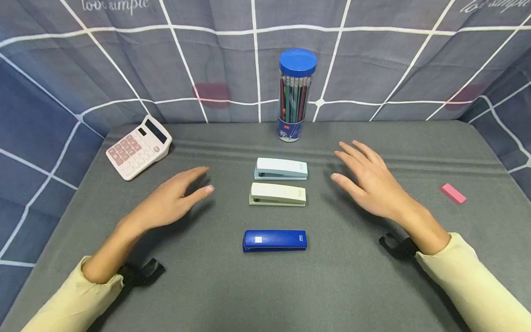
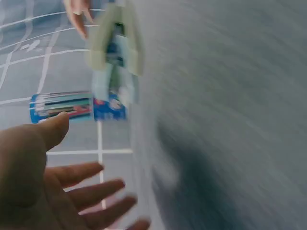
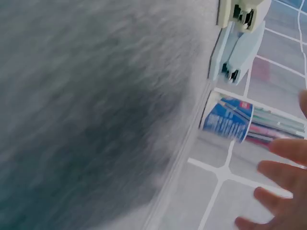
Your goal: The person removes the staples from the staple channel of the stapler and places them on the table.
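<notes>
Three staplers lie in a column on the grey table: a light blue stapler (image 1: 281, 169) farthest back, a pale green stapler (image 1: 277, 194) just in front of it, and a dark blue stapler (image 1: 274, 240) nearer me. To their left my left hand (image 1: 173, 198) hovers over the table, fingers extended and holding nothing. My right hand (image 1: 369, 180) is on the other side, its fingers spread and likewise holding nothing. The left wrist view shows the left hand (image 2: 57, 182) with fingers apart; in the right wrist view the right hand (image 3: 283, 187) appears at the edge, also loose.
A clear tub of pencils (image 1: 295, 94) with a blue lid stands at the table's back edge. At the back left lies a white and pink calculator (image 1: 138, 147). A pink eraser (image 1: 453, 193) rests on the right. Behind hangs a grey checked curtain (image 1: 232, 60).
</notes>
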`<move>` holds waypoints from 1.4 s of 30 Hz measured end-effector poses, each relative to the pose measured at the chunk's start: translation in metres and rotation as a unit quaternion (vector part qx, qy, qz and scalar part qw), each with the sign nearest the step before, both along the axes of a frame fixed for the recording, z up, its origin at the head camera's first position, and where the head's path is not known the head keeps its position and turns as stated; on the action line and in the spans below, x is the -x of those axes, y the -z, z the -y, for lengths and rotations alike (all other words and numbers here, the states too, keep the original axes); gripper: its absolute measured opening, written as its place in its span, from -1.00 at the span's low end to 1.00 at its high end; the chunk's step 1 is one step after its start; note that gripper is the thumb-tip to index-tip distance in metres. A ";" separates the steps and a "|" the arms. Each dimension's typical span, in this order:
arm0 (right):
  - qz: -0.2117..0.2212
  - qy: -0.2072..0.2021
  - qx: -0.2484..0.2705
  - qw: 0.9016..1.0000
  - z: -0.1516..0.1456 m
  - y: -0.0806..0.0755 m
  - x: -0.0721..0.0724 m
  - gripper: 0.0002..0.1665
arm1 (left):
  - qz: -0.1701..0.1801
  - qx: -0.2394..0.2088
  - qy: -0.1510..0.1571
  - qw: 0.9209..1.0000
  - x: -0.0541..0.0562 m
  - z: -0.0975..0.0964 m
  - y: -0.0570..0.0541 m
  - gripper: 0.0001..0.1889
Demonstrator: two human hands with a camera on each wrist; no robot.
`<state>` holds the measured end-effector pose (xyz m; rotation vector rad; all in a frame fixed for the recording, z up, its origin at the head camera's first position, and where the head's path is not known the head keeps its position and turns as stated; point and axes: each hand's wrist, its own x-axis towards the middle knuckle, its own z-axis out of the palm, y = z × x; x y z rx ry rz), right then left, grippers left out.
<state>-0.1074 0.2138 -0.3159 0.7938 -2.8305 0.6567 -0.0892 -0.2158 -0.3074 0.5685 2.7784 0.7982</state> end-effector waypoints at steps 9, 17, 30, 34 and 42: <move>-0.020 -0.030 0.168 0.985 0.050 -0.012 0.016 -0.72 | 0.125 -0.196 -0.053 0.971 0.046 -0.031 0.012 -0.52; 0.139 -0.041 0.184 0.972 0.100 -0.017 0.039 -0.62 | 0.205 -0.253 -0.060 0.944 0.074 -0.058 0.030 -0.52; 0.191 -0.049 0.112 0.974 0.120 -0.006 0.057 -0.53 | 0.158 -0.164 0.025 0.973 0.087 -0.076 0.037 -0.50; 0.185 -0.055 0.097 0.976 0.121 -0.005 0.057 -0.61 | 0.145 -0.157 0.026 0.977 0.085 -0.078 0.037 -0.54; 0.186 -0.052 0.067 0.979 0.123 -0.004 0.060 -0.58 | 0.149 -0.169 0.017 0.974 0.085 -0.079 0.037 -0.58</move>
